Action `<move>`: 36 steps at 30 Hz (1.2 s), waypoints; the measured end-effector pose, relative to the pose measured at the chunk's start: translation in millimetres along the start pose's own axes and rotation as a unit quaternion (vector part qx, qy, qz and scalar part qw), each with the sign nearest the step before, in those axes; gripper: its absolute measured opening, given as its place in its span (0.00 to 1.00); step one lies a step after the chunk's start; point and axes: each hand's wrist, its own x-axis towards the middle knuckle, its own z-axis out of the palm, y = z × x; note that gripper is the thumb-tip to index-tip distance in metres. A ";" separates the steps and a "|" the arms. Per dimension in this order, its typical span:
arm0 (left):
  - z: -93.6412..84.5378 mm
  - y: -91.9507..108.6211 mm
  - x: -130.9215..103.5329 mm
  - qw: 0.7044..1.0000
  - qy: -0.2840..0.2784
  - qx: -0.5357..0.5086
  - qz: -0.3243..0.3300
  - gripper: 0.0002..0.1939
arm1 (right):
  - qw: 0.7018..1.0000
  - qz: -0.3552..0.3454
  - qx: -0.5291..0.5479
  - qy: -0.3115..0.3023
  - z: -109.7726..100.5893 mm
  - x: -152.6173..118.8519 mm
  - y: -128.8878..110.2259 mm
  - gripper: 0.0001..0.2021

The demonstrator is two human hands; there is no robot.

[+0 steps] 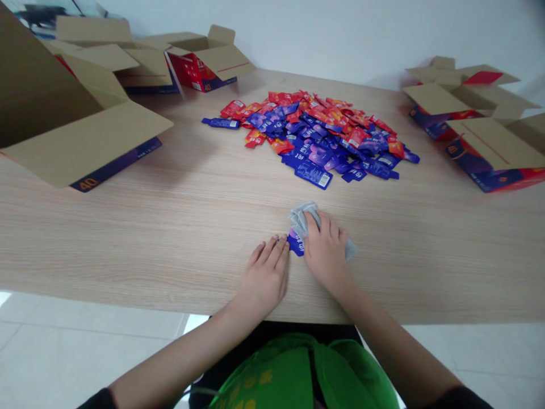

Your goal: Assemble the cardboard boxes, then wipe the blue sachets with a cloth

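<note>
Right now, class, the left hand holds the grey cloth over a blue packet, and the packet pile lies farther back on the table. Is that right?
No: the head view shows the right hand holding the grey cloth over the blue packet; the left hand is at the packet's edge. The packet pile lies farther back on the table.

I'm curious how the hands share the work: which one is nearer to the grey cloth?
The right hand: it lies on the grey cloth. The left hand is apart from it, to the left, by the blue packet.
</note>
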 end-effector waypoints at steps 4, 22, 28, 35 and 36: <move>0.2 0.9 0.3 1.000 0.005 0.001 0.000 0.28 | 1.000 0.022 -0.016 0.002 -1.9 -2.8 15.3 0.25; -1.2 1.5 1.3 1.000 -0.007 -0.005 -0.005 0.28 | 0.990 0.036 0.116 0.075 -23.5 9.3 30.4 0.24; 0.3 0.4 0.6 1.000 0.009 0.002 -0.002 0.26 | 0.996 -0.034 0.085 -0.016 -9.2 16.6 -22.8 0.25; -0.3 0.9 0.7 1.000 0.002 -0.002 -0.005 0.26 | 0.997 -0.052 0.051 -0.023 1.0 13.3 -20.8 0.24; 0.1 0.9 0.5 1.000 0.002 -0.002 -0.005 0.27 | 0.998 -0.046 0.049 -0.020 0.8 13.1 -18.9 0.24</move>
